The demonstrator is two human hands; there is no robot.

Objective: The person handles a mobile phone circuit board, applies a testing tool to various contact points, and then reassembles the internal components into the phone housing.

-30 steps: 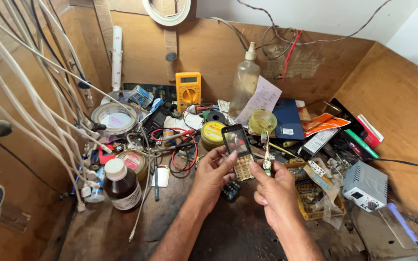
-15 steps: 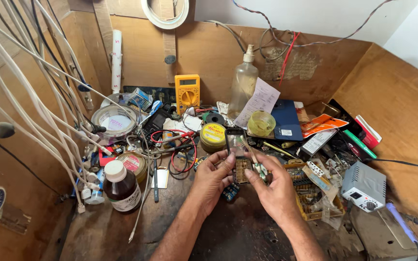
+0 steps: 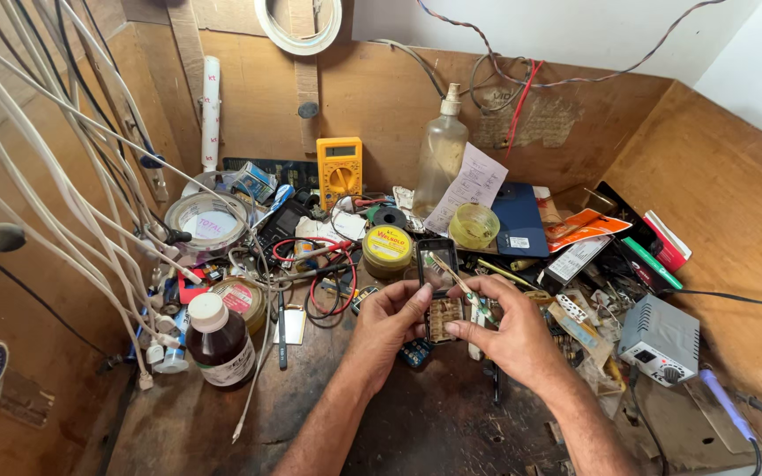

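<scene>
**Both hands on an opened phone above a cluttered bench**

We hold a small dark mobile phone with its casing opened upright between our two hands, just above the dark, stained wooden bench top. Our left hand grips the phone's left edge, fingers curled round it and thumb near the exposed keypad area. Our right hand pinches the lower right side of the phone with thumb and forefinger, and the same hand clasps a thin, pale stick-like tool that lies slanted across the phone's screen. Both hands are closed on what they hold; neither is slack.

Just behind the phone sits a round yellow-lidded tin, and beside that a small translucent yellow tub. Farther back a yellow handheld multimeter leans against the plywood back wall, near a tall cloudy plastic pump bottle and a creased white paper slip. To the left, a brown glass bottle with a white cap stands near the bench edge, close to a bundle of white cables that hangs along the left wall. To the right, well apart from the hands, rests a small grey box-shaped power unit. Red wire loops lie between the tin and the brown bottle.
</scene>
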